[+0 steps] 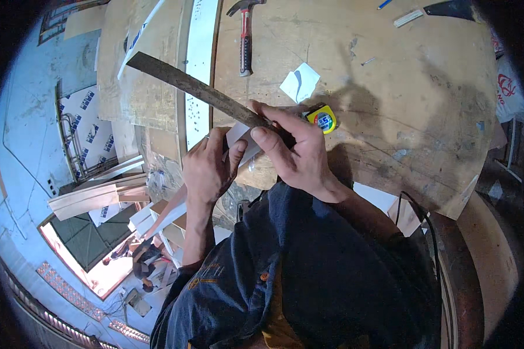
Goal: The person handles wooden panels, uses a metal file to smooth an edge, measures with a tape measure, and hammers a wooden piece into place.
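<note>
My right hand (294,148) is closed around one end of a long, flat, dark metal strip, perhaps a file (192,87). The strip slants up to the left, its far end over the white board by the table's left side. My left hand (206,166) grips a narrow pale strip (237,135) that runs down to the lower left past my wrist. The dark strip crosses just above the pale one; whether they touch I cannot tell. Beyond my right hand lies a yellow tape measure (324,120), partly behind the fingers.
On the wooden table (413,104) lie a claw hammer (246,43), a white piece of paper (301,83), a nail (368,61) and a blue pencil (384,4). A white board (199,75) runs along the left. Another person (145,264) is at the lower left.
</note>
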Demonstrator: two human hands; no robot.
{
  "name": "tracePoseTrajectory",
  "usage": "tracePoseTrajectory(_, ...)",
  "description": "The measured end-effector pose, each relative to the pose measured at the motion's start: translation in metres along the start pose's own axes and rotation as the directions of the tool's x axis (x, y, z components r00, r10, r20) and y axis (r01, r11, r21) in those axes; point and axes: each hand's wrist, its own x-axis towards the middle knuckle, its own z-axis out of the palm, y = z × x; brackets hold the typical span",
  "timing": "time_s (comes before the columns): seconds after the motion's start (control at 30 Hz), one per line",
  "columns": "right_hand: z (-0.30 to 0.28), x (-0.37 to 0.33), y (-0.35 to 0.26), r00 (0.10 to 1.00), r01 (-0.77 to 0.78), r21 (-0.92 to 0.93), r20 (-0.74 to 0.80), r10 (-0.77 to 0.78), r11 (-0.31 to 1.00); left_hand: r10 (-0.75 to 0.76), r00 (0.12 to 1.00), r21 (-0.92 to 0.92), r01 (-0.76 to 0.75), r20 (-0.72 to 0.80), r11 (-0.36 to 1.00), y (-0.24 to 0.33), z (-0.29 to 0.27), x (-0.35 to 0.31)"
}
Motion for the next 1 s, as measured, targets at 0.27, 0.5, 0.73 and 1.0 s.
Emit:
tracePoseTrajectory(0.27,0.006,-0.001,0.0,0.998,-0.005,-0.067,-0.06,0.001,0.998,0.012,0.999,0.029,-0.011,-0.031,1.0,0.002,0.001,0.0)
tracePoseTrajectory(0.5,0.009,-0.001,-0.011,0.993,-0.104,-0.089,-0.064,0.098,0.991,0.047,0.995,0.009,-0.046,-0.092,0.999,0.001,0.005,-0.004)
tracePoseTrajectory(0.73,0.008,0.0,-0.021,0.995,-0.085,-0.132,-0.071,0.076,0.988,0.008,0.995,-0.034,-0.012,-0.096,0.999,0.01,0.002,-0.007)
tracePoseTrajectory(1.0,-0.015,-0.008,-0.011,0.995,-0.099,-0.486,-0.022,0.101,0.868,0.061,0.985,-0.17,-0.088,-0.162,0.982,0.005,0.006,-0.021)
